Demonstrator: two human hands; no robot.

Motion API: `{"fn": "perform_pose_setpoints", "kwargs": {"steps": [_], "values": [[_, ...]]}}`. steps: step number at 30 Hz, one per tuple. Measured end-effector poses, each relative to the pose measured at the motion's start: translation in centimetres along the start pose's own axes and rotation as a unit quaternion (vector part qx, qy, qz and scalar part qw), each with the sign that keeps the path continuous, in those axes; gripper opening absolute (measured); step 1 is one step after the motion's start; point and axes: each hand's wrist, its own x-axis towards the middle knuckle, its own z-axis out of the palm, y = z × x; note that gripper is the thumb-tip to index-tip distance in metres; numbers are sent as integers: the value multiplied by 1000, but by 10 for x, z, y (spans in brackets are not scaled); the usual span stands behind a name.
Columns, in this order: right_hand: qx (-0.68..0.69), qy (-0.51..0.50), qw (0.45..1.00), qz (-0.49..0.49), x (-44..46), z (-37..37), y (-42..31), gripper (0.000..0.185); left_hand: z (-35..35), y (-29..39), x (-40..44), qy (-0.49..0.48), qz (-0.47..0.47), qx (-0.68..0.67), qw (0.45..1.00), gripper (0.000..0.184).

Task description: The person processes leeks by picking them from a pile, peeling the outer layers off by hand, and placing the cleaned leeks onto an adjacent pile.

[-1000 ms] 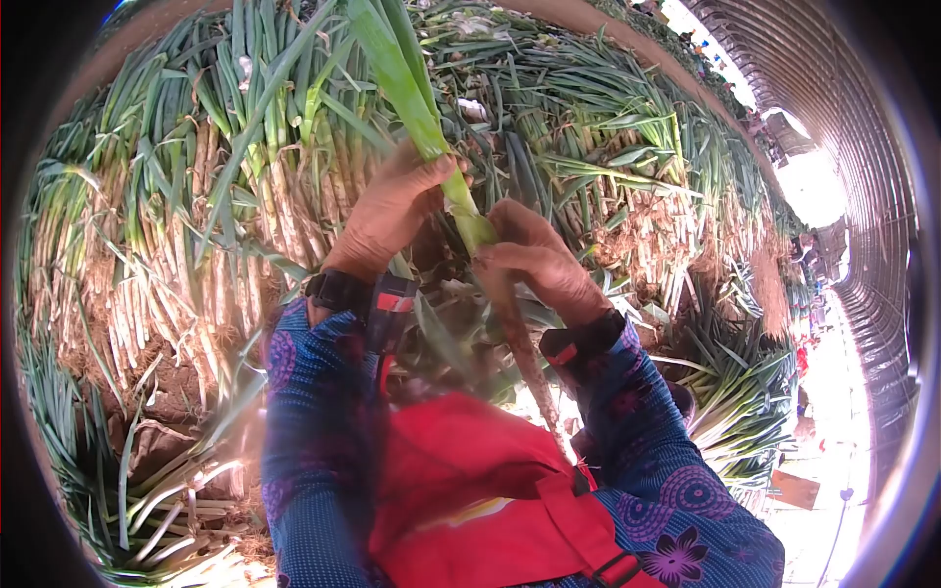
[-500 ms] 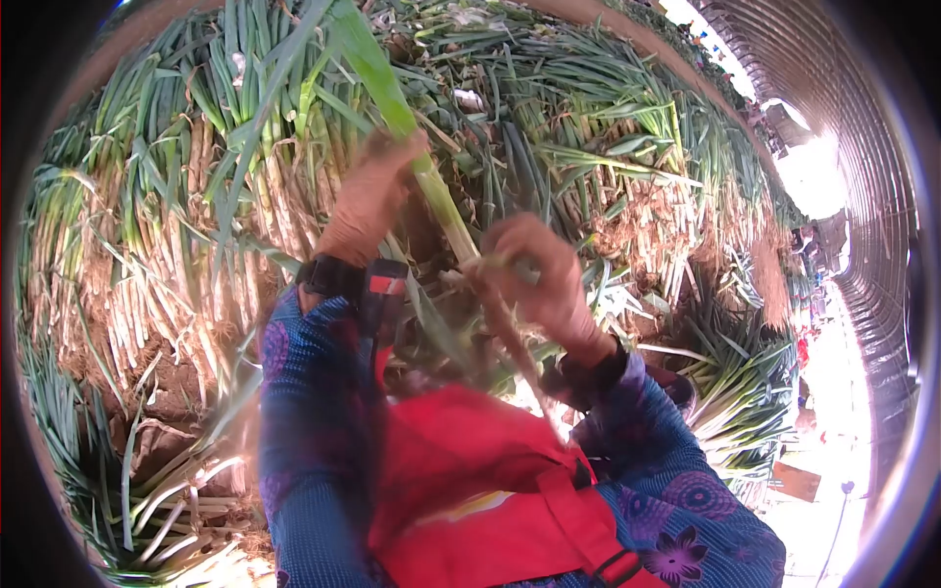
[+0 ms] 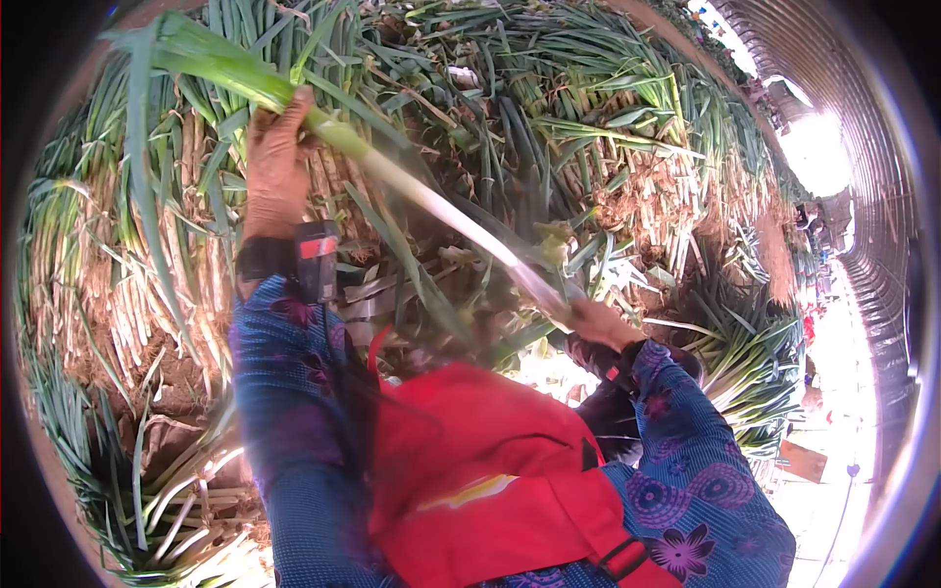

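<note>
A long green onion (image 3: pixel 441 211) stretches slantwise in front of me, its green leaves at the upper left and its smooth white shaft running down to the right. My left hand (image 3: pixel 277 171) is closed around it where the leaves meet the shaft. At the lower, root end my right hand (image 3: pixel 600 324) is closed on it, fingers partly hidden from view. A blurred pale-green scrap (image 3: pixel 555 241) shows just above the right end of the shaft. One loose leaf (image 3: pixel 140 176) hangs down left of my left hand.
Thick rows of green onions (image 3: pixel 157 284) lie at the left, with more piled at the right (image 3: pixel 652 186). Another bundle (image 3: pixel 750 367) lies beyond my right arm. Leaf litter covers the ground between. A red apron (image 3: pixel 470 441) covers my lap; a ribbed curved wall rises at the right.
My left hand has moved up and left with the green onion, now tilted flatter. My right hand has slid down and right to its root end. The brownish outer layer no longer shows; the shaft looks white.
</note>
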Motion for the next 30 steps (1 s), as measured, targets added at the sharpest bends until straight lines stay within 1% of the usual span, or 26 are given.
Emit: {"fn": "perform_pose_setpoints", "kwargs": {"steps": [1,3,4,6,7,8,9,10,11,12,13,14,15,16,17,18,19,20,22,25,27,28,30], "values": [[-44,-40,998,20,0,34,55,29,-6,3,2,9,2,-1,1000,28],[-168,-131,976,44,-8,54,84,32,-20,13,7,31,12,-2,999,27],[-191,-140,970,52,3,56,88,33,-15,22,-1,51,9,-12,999,26],[-226,-156,959,75,13,64,93,34,-39,20,5,49,-13,19,999,32],[-265,-156,948,82,14,59,98,34,-47,24,11,48,-16,32,998,35],[-306,-153,936,89,13,51,107,33,-36,37,-2,71,24,6,997,36],[-345,-148,922,96,11,42,116,33,-46,47,0,85,32,-9,996,36],[-324,-114,932,118,20,41,141,33,-60,55,6,74,37,3,997,38],[-302,-87,939,139,26,37,140,33,-62,67,2,67,37,16,997,40],[-268,-133,949,98,40,23,140,34,-55,63,-7,87,29,27,995,45],[-243,-115,960,83,51,7,116,35,-38,66,-17,106,24,38,993,50],[-237,-10,968,85,78,9,109,36,-49,53,-11,63,4,46,997,55],[-182,41,982,1,86,-13,63,33,-35,52,-20,57,2,52,997,54],[-53,111,989,-81,100,-29,21,32,-23,48,-27,50,-7,56,997,51],[26,192,967,-168,118,-41,-29,30,-16,44,-29,40,-17,58,997,48],[105,175,959,-197,115,-60,-88,30,-16,37,-28,19,-28,60,998,46],[236,119,943,-204,104,-80,-143,33,-18,27,-25,-3,-39,62,997,44],[340,82,912,-215,86,-95,-198,36,-17,20,-25,-25,-52,63,996,43],[391,87,860,-315,96,-92,-252,38,-1,20,-35,-27,-52,62,996,42],[382,105,843,-363,98,-87,-304,31,6,16,-40,-35,-60,72,995,39],[318,207,838,-393,113,-77,-314,29,5,7,-38,-40,-54,88,994,39],[285,258,829,-405,111,-76,-321,28,3,8,-37,-54,-71,119,989,41],[212,341,821,-404,100,-75,-327,21,6,7,-41,-50,-74,115,989,42]]}}
